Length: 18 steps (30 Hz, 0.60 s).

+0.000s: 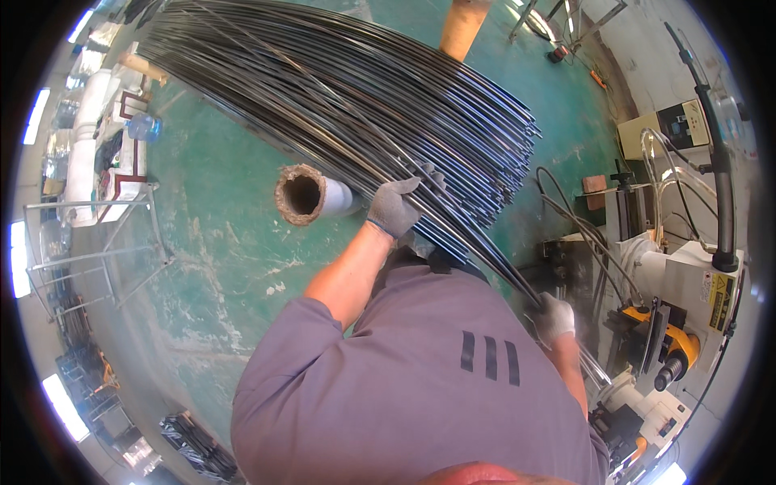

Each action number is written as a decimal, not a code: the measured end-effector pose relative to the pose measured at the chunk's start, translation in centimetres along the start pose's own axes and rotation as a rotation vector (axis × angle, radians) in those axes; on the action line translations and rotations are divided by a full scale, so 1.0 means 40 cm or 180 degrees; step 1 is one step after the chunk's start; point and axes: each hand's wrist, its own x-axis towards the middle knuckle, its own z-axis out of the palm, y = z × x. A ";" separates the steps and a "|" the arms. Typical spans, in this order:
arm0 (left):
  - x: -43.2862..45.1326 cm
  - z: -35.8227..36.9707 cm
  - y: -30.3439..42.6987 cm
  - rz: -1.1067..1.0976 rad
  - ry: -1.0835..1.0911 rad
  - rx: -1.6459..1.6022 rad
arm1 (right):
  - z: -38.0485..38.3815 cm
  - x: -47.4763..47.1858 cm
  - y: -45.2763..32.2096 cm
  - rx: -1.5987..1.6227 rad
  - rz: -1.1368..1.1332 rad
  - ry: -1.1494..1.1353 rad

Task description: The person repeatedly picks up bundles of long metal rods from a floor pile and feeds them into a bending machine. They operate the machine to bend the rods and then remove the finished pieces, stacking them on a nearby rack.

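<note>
A large stack of long, thin dark metal rods (364,85) stretches from the upper left to the middle, its cut ends towards the right. A small bunch of rods (485,239) slants over the stack's near side, down to the right. My left hand (395,206), in a grey knit glove, is closed around this bunch close to the stack's near edge. Further along, my right hand (553,318), in a pale glove, grips the same bunch beside my hip. Bright rod ends (597,370) stick out past my right wrist.
A thick cardboard tube (301,195) stands left of my left hand. Another brown tube (464,30) rises behind the stack. On the right is a machine (691,285) with an orange-yellow part (682,345) and looping hoses (582,224). Metal frames (100,260) stand at the left.
</note>
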 end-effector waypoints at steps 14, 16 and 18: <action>0.027 -0.070 0.067 0.0459 0.0402 -0.0231 | 0.036 -0.090 0.102 0.0019 0.0165 0.0024; 0.027 -0.102 0.052 0.0349 0.0531 -0.0144 | 0.054 -0.090 0.123 0.0192 -0.0043 -0.0015; 0.009 -0.102 0.048 0.0360 0.0508 0.0147 | 0.068 -0.086 0.133 0.0109 -0.0520 -0.0020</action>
